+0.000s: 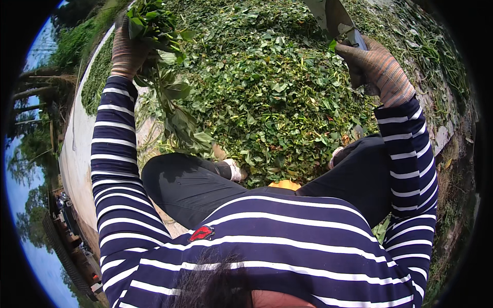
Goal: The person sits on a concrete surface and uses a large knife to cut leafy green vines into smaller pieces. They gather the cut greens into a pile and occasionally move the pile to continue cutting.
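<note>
My left hand (130,52), in a striped knit glove, is closed around a bunch of leafy green stems (154,23). Wilted leaves (179,115) trail below that hand towards my knee. My right hand (385,73), gloved the same way, grips a broad-bladed knife (339,19) by its handle. The blade points up and away, out past the top edge of the view, and a scrap of leaf clings near its base. Between my hands spreads a thick heap of chopped green leaves and stems (269,92).
My bent legs (188,188) flank the near side of the heap, with a yellow-orange object (285,185) between them. Uncut long stems (435,57) lie at the right. Pale concrete (83,134) runs along the left, with more chopped greens (96,77) on it. Trees and a roofed structure (65,254) stand beyond.
</note>
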Demonstrator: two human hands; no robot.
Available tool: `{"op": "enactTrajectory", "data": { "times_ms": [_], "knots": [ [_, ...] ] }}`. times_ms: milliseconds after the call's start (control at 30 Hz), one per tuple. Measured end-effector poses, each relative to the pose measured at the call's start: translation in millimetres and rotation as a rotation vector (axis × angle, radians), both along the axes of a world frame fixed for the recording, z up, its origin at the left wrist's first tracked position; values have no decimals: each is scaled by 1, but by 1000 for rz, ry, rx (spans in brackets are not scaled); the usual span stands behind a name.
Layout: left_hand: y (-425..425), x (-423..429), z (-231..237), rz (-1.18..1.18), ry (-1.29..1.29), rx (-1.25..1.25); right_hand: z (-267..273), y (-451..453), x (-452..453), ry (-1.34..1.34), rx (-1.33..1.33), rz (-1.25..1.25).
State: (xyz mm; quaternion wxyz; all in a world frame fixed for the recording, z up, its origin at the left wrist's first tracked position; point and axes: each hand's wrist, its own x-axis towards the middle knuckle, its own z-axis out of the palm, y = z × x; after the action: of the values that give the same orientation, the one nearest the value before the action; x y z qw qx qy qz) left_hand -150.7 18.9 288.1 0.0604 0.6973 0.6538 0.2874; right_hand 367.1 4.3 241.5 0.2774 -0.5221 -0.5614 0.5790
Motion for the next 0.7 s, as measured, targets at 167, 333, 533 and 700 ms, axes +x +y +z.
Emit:
{"op": "enactTrajectory", "data": {
  "times_ms": [167,333,533,700],
  "knots": [
    [5,-10,142,-69,317,242,1,12,-8,111,-35,-105],
    [-27,17,190,5,805,421,3,16,-10,500,-109,-112],
    [-63,68,183,-76,1296,516,6,14,-8,596,-299,-112],
    [-63,94,112,-500,1258,264,4,9,0,505,-262,-157]
  ]
}}
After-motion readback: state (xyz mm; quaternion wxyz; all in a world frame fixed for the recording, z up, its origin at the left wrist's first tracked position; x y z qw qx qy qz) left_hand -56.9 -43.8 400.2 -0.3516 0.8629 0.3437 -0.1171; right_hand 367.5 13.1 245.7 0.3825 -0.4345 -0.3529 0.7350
